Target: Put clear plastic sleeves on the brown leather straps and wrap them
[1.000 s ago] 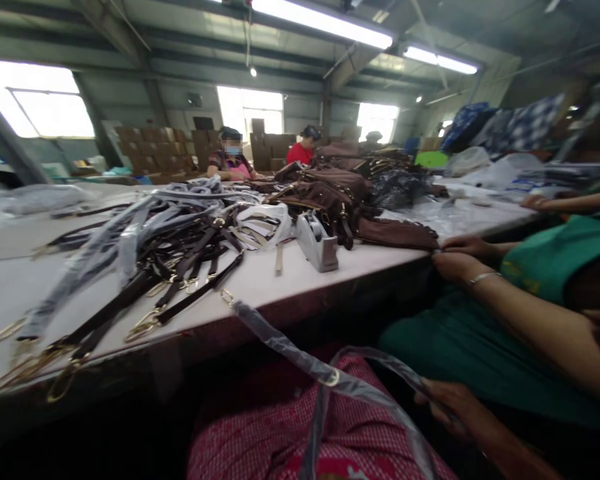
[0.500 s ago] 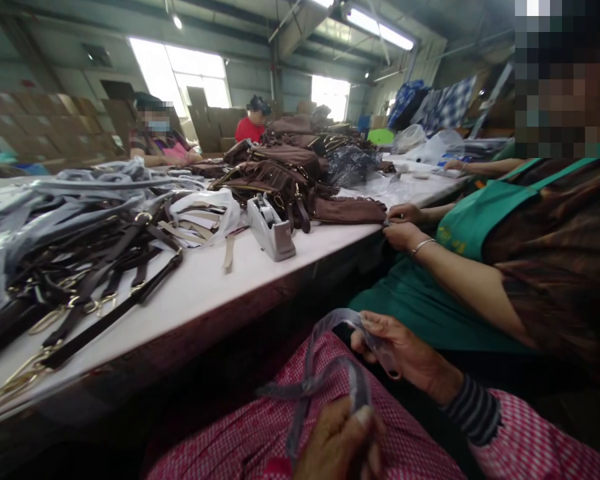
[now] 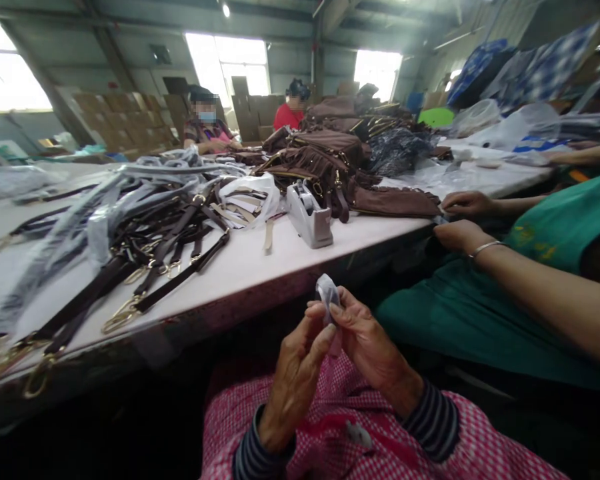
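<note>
Above my lap, my left hand [image 3: 296,370] and my right hand [image 3: 373,343] meet, fingers closed on a plastic-wrapped strap [image 3: 327,291]. The strap is bent into a small loop that sticks up past my fingertips; the rest of it is mostly hidden by the hands. On the table, dark brown straps [image 3: 177,233] with gold clips lie in a tangled heap to the left. Some straps there are covered in greyish clear plastic [image 3: 103,227]. A grey tape dispenser [image 3: 311,217] stands near the table edge, beyond my hands.
Brown bags [image 3: 325,157] are piled behind the dispenser, beside a clear bag of pale strips [image 3: 250,200]. At right, a co-worker in a green apron [image 3: 545,227] handles a brown bag at the table edge [image 3: 260,287]. Two more people sit across the table.
My hands have come together and moved up and left in view. The strap, formerly hanging in long loose loops, is now gathered into a small loop. The camera view has turned left.
</note>
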Demonstrator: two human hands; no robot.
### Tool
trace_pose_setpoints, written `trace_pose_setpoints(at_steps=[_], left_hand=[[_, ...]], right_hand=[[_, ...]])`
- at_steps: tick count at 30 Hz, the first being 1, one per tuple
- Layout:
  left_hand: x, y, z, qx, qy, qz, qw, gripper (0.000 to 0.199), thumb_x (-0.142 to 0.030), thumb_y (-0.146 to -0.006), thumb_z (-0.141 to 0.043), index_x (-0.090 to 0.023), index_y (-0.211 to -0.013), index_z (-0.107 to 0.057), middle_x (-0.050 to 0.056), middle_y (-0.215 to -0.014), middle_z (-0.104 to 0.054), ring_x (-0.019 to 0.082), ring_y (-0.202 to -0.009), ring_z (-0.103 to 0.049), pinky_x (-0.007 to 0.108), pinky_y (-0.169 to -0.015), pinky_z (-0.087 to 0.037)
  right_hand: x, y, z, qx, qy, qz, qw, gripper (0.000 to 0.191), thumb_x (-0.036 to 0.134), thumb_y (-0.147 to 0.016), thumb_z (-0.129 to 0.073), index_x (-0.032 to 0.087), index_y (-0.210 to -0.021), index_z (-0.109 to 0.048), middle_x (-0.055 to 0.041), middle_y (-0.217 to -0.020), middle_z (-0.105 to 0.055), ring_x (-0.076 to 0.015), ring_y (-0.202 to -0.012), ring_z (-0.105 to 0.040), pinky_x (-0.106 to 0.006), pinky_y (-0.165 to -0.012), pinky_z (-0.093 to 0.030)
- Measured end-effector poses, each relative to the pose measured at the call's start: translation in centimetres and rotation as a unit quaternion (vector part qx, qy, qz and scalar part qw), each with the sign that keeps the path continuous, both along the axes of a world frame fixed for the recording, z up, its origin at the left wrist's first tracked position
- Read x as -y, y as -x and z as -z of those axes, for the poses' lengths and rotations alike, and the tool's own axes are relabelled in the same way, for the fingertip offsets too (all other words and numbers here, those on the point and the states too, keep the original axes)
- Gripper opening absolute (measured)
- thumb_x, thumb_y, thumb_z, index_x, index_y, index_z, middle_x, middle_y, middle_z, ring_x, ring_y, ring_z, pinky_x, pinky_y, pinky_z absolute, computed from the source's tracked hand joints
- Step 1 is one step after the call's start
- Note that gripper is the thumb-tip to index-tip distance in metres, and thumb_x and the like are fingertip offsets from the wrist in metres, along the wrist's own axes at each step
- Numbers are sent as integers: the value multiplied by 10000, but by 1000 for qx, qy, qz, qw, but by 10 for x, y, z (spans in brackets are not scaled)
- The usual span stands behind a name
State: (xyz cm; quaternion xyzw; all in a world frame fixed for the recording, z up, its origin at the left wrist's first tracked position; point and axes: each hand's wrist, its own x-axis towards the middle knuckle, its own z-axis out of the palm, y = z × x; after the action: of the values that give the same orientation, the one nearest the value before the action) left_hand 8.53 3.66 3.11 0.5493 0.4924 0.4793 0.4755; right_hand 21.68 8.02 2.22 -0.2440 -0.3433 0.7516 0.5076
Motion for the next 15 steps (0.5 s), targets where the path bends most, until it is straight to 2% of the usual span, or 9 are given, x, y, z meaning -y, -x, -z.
trace_pose_setpoints(at_steps=[1,3,5,7,11,13,15], left_hand=[[0,-6,3,49,12,-1,999,294,-411,-980,-585,-200,-1147,-704,49,-1031,-704,212,-934,-632,264,-795,-480],[0,-9,8,112,20,-4,994,282,-384,-983,-588,-182,-1138,-708,55,-1051,-695,214,-972,-626,262,-824,-487],[1,-3,12,131,20,10,991,264,-350,-989,-582,-176,-1134,-718,59,-1065,-690,226,-1041,-619,276,-909,-479],[4,6,13,135,23,19,990,253,-331,-986,-587,-184,-1148,-714,53,-1037,-680,218,-1027,-614,268,-903,-478],[10,15,10,148,47,8,988,228,-387,-981,-593,-172,-967,-666,7,-784,-586,142,-707,-549,227,-639,-449],[10,15,10,172,70,16,982,300,-438,-999,-546,-177,-862,-599,-18,-664,-513,131,-604,-524,233,-580,-435],[10,14,11,192,89,14,977,349,-482,-1006,-511,-184,-831,-559,-31,-618,-483,113,-520,-473,226,-511,-391]], right_hand=[[2,5,1,-3,2,-4,1000,206,310,-872,-781,218,-998,-648,-9,-959,-731,-89,-635,-580,-192,-535,-424],[4,10,5,-13,11,-8,1000,182,267,-849,-798,196,-959,-671,-8,-926,-709,-96,-705,-603,-187,-611,-468],[4,11,9,-31,34,-18,999,185,230,-810,-820,183,-932,-690,-5,-907,-691,-116,-798,-630,-203,-727,-507],[2,11,14,-53,58,-27,997,201,202,-779,-835,187,-926,-698,7,-894,-682,-113,-790,-627,-208,-739,-514],[-6,13,20,-65,90,-49,993,189,264,-803,-822,199,-944,-714,1,-855,-704,-119,-651,-606,-222,-559,-492],[-9,15,20,-43,89,-61,993,209,326,-820,-810,188,-956,-731,-13,-833,-712,-122,-568,-580,-226,-447,-442],[-10,19,17,-20,74,-50,996,225,338,-797,-831,179,-933,-746,-19,-831,-715,-126,-554,-579,-228,-414,-430]])
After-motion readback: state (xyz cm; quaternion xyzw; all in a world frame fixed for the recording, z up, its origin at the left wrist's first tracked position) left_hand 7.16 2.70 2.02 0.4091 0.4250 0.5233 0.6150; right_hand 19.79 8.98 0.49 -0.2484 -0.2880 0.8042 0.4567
